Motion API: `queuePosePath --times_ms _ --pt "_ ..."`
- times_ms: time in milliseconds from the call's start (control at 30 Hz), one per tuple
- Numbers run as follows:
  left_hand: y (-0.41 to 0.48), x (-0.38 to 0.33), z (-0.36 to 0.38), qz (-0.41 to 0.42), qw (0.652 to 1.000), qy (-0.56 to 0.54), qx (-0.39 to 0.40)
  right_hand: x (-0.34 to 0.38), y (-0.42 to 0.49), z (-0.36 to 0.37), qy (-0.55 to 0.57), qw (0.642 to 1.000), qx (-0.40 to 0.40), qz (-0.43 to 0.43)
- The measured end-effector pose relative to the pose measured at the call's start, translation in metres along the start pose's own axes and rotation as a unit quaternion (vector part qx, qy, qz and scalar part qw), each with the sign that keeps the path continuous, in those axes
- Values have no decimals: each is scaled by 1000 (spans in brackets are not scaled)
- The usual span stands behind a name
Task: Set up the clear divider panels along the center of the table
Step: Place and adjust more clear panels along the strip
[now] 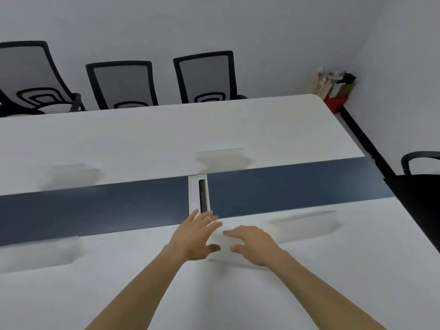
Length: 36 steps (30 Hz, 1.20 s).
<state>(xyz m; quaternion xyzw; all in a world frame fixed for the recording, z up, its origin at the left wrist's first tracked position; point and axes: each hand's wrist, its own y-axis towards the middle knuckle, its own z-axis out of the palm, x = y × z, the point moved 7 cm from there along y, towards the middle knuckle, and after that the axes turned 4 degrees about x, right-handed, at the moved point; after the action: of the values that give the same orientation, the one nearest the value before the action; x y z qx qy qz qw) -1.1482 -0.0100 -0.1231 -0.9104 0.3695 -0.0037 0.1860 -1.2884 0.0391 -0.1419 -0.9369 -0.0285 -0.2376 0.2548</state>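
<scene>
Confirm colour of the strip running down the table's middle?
Dark blue-grey strip, between the white table halves. Head view, the only one.

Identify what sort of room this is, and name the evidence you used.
Probably a meeting or conference room: one long white table with a dark centre strip and a cable slot, and mesh-backed office chairs lined along its far side.
</scene>
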Motion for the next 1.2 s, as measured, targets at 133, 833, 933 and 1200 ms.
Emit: queuePosePath --times_ms 133,833,933,1200 --pt "-22 -1 49 -89 992 -42 75 -13 -9 18 20 995 -86 42" --pt "27 23 52 -158 978 -136 -24 -96 -63 116 -27 981 43 186" --pt "26 23 52 -162 977 -137 -23 -96 -62 116 -31 980 53 191" --pt "32 19 46 -140 987 -76 2 -93 -63 113 -24 978 51 202"
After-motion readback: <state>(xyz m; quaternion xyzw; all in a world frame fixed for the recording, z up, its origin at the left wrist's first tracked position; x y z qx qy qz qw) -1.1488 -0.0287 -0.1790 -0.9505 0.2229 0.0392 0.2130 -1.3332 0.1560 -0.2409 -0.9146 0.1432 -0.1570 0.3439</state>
